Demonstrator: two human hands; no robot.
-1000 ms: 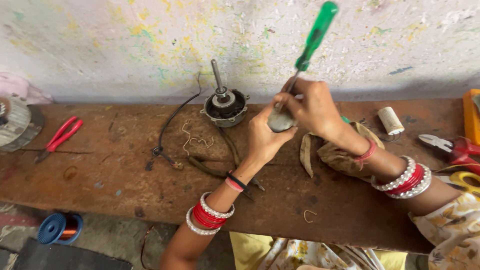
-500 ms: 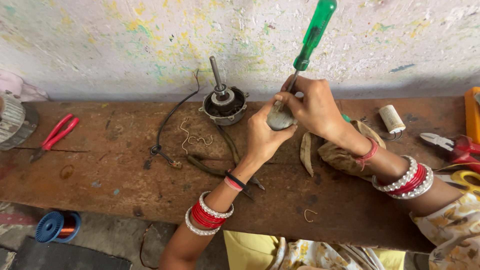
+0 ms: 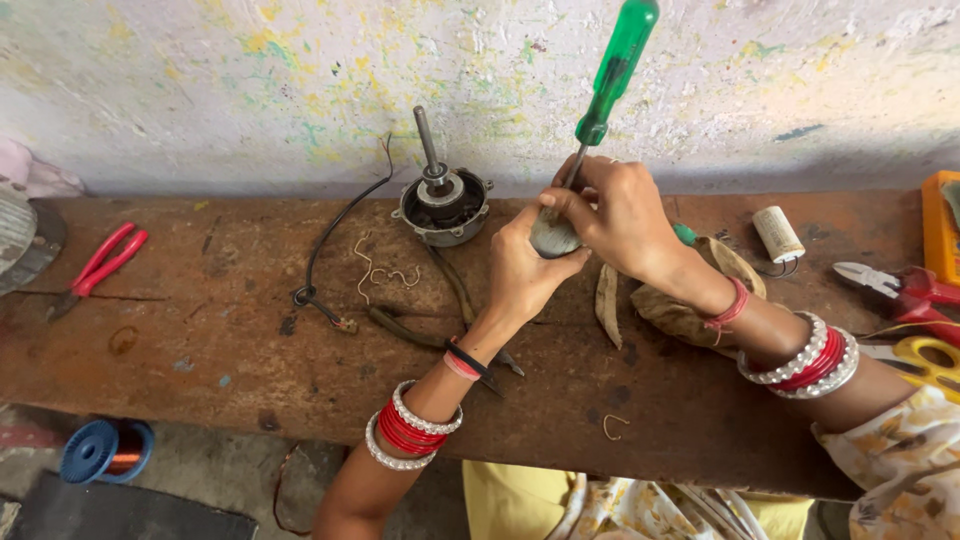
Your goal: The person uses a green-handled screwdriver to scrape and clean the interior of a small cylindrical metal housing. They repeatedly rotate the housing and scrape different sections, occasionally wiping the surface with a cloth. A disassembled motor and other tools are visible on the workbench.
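Left hand [image 3: 525, 270] grips the small metal part [image 3: 552, 238] just right of the motor [image 3: 442, 205], steadying it; right hand [image 3: 620, 215] fingers close around the green screwdriver [image 3: 608, 85], tip down.

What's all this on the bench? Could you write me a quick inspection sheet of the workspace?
Surface: worn wooden bench.
Job's things: green-handled screwdriver set into a small grey part.
Clutter: motor, red pliers, white cylinder, wire hooks.
Hands: left hand grips the part; right hand holds the screwdriver.
Cables: black cable from the motor.
Surroundings: paint-flecked wall, blue spool below.
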